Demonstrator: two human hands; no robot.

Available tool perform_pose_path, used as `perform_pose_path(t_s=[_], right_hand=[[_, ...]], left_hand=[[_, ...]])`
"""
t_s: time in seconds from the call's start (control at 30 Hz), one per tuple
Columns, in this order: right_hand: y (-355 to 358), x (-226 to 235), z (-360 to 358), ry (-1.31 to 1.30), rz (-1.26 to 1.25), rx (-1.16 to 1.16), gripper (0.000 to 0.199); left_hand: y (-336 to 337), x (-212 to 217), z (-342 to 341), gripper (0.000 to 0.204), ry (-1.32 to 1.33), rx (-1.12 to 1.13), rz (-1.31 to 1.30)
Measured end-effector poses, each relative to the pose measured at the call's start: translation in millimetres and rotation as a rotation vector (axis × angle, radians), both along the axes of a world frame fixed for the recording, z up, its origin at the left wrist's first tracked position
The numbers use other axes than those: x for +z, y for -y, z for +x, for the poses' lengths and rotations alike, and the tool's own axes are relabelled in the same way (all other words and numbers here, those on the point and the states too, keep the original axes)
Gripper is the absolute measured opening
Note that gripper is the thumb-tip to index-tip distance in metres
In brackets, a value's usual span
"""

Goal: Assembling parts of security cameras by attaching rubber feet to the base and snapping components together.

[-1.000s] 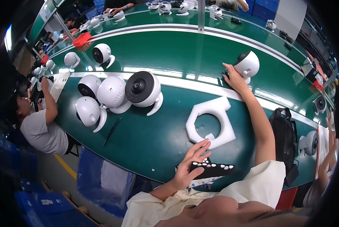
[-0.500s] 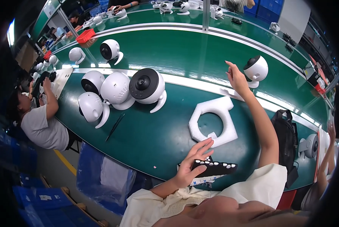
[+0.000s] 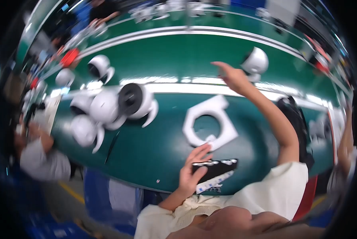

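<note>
a black item (image 3: pixel 210 166) is at the surface's (image 3: pixel 158 139) near edge, under the left hand's (image 3: pixel 189 173) thumb; grip unclear. fingertips reach the foam ring (image 3: pixel 190 125). the right hand (image 3: pixel 235 79), released, is beside a white device (image 3: pixel 259 59) on the green belt (image 3: pixel 158 55).

White-dotted black object (image 3: pixel 216 167) near foam ring (image 3: pixel 227 129); white device (image 3: pixel 259 60) upright.
</note>
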State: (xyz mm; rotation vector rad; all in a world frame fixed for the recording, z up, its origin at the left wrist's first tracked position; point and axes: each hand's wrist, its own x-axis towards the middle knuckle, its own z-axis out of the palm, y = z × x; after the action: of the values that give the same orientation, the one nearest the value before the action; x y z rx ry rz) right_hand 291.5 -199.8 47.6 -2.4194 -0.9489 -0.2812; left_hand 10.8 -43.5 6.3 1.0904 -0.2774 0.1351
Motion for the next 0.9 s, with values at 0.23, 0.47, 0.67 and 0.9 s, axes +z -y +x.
perform_pose_path(t_s=[0.23, 0.47, 0.67, 0.9], right_hand=[[48.4, 60.9, -97.0, 0.096, -0.122, 0.154, 0.059], [217.2, 84.6, -146.7, 0.569, 0.169, -0.667, 0.063], [416.7, 13.2, -134.1, 0.473, 0.122, -1.62, 0.114], [364.9, 17.4, -116.4, 0.008, 0.253, -1.934, 0.112]], left_hand=[[12.4, 18.0, -10.4, 0.062, -0.241, 0.161, 0.018], [22.1, 22.0, -10.6, 0.06, -0.24, 0.135, 0.058], [22.4, 14.8, -10.0, 0.059, -0.212, 0.118, 0.046], [14.8, 15.0, -11.2, 0.057, -0.233, 0.119, 0.037]])
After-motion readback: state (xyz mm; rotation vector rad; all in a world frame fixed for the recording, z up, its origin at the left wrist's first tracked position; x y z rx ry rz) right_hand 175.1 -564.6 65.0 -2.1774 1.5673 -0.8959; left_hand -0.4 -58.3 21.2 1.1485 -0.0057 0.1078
